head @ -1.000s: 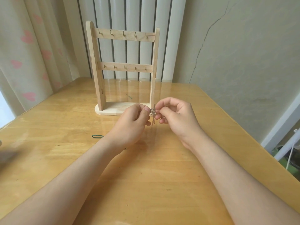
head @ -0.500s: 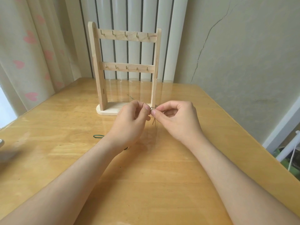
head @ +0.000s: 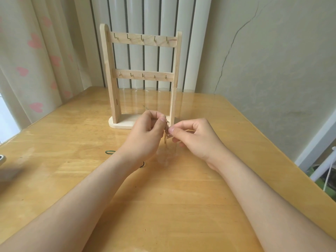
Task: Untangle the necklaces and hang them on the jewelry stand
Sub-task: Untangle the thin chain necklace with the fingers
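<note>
A small tangle of thin gold necklace chain (head: pixel 166 133) hangs between my two hands above the wooden table (head: pixel 181 206). My left hand (head: pixel 145 135) pinches its upper part with thumb and fingertips. My right hand (head: pixel 194 137) pinches the chain from the right, thumb against forefinger. Behind them stands the wooden jewelry stand (head: pixel 143 40), upright, with two rows of bare metal hooks. Most of the chain is hidden by my fingers.
A dark green loop (head: pixel 110 152) lies on the table left of my left wrist, and a dark bit of cord (head: pixel 142 164) shows under that wrist. A grey object (head: pixel 2 159) sits at the far left edge. Curtain, radiator and wall close the back.
My hands have drawn slightly apart and lower, and a short length of chain now dangles visibly between them. The stand has not moved.
</note>
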The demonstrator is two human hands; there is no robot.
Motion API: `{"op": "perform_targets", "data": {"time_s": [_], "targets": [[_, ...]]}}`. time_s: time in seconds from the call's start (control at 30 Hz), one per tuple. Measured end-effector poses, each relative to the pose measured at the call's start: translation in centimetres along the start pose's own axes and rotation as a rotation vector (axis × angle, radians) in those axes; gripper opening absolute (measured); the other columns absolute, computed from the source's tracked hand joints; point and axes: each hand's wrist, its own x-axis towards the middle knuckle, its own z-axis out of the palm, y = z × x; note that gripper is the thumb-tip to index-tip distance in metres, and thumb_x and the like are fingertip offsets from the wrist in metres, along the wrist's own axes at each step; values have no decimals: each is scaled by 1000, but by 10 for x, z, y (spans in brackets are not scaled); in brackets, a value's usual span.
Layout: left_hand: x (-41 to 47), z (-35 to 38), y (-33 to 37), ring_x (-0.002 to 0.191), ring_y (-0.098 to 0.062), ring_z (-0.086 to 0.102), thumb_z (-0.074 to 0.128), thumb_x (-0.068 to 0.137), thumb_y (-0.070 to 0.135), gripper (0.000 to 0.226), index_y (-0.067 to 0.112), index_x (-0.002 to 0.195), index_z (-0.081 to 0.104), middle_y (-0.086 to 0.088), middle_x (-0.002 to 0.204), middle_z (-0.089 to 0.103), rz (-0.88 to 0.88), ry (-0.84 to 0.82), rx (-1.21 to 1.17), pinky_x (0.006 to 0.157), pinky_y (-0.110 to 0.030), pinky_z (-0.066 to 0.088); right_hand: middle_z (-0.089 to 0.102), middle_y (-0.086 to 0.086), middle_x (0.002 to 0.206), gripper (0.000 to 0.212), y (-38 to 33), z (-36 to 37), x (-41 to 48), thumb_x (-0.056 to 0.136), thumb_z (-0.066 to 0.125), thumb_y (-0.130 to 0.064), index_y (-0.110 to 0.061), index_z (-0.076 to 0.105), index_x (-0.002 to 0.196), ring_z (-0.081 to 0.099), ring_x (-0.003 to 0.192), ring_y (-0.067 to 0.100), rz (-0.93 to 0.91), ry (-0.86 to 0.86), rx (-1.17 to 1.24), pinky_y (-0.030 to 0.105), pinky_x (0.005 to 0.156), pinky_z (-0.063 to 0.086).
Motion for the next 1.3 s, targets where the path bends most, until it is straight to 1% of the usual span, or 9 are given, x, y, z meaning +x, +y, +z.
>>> {"op": "perform_targets", "data": {"time_s": [0.13,0.3,0.47,0.67,0.77,0.87,1.03,1.13,1.3], "targets": [[0,-1,2,71,-3,61,54,112,19,12,17,118,64,16,75,69,23,-27,-24,71,-17,51,82,4,97,16,4,-1,3,98,75,-32,-20,85,94,75,102,28,46,-3,45,47,92,60],[-3,-5,7,80,-3,65,57,110,18,17,21,112,74,9,88,73,30,-32,-14,75,-16,53,82,6,103,17,4,-4,2,102,71,-23,-12,82,105,78,95,19,67,-55,133,27,78,58],[-4,-5,11,88,-9,64,58,109,22,22,26,111,80,10,95,77,-27,-50,-48,88,-32,52,82,5,103,23,4,-3,1,100,73,-28,-8,81,107,75,90,14,112,-111,183,34,86,59],[-6,-7,14,115,-23,74,70,96,4,34,27,121,76,2,112,81,-56,-111,-90,111,-51,52,78,4,87,21,2,-2,-1,96,78,-28,-9,79,104,73,77,14,133,-73,213,30,76,55],[-8,-9,14,104,-20,76,73,93,-6,41,24,121,76,-1,107,80,-34,-119,-107,110,-54,54,80,9,86,12,-1,-5,-2,95,79,-22,-11,81,96,74,76,17,148,-53,191,28,73,55],[-6,-9,11,89,-17,70,77,93,1,33,25,116,77,4,88,69,-38,-105,-91,107,-59,52,81,11,91,11,-5,-7,-3,98,75,-18,-11,82,97,76,74,20,162,-42,196,30,70,56],[-2,-7,6,76,-19,64,70,96,0,29,26,107,77,13,76,55,-63,6,8,95,-61,57,70,8,74,14,-7,-6,0,97,68,-12,-1,75,90,70,67,23,192,30,221,32,58,55],[-2,-7,4,82,-20,78,59,100,-5,31,20,111,72,7,85,54,-98,38,20,92,-57,59,60,7,76,18,-8,-7,3,97,59,-12,-10,65,81,61,72,24,220,9,340,34,61,53],[-2,-6,2,82,-23,80,57,106,5,17,14,115,68,-3,91,57,-144,39,37,85,-50,63,68,5,81,13,-7,-8,6,95,53,-15,-15,61,85,63,77,22,271,-26,541,32,72,46]]}}
